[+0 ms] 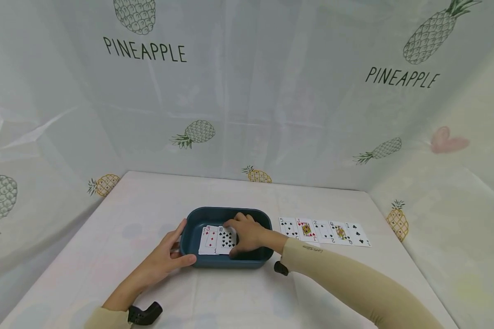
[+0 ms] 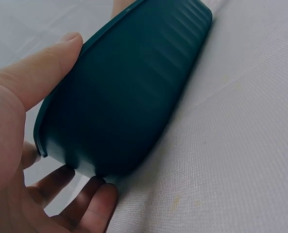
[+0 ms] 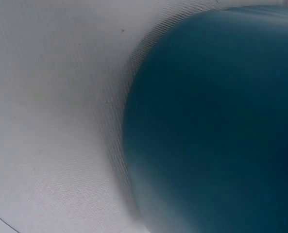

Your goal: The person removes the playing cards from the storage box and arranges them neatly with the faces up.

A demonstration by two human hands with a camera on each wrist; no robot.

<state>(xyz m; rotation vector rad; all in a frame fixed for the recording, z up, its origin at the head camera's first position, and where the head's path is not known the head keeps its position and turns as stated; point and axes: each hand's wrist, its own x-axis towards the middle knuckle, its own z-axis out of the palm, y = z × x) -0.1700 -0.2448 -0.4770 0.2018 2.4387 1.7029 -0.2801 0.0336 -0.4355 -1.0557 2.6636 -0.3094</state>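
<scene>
- The left hand [image 1: 162, 258], low in the head view, steadies the dark teal oval plastic tray [image 1: 201, 261] — thumb on the near rim, fingers along its left end, a loose open grip, nothing pinched.
- The tray sits at the centre of the white cloth-covered tabletop [image 1: 140, 205].
- The right hand [image 1: 247, 235] reaches inside the tray, curled fingers pressing on the playing cards [image 1: 216, 240] lying there — whether its grip pinches one cannot be told.
- A row of five face-up cards [image 1: 325, 231] lies just right of the tray.
</scene>
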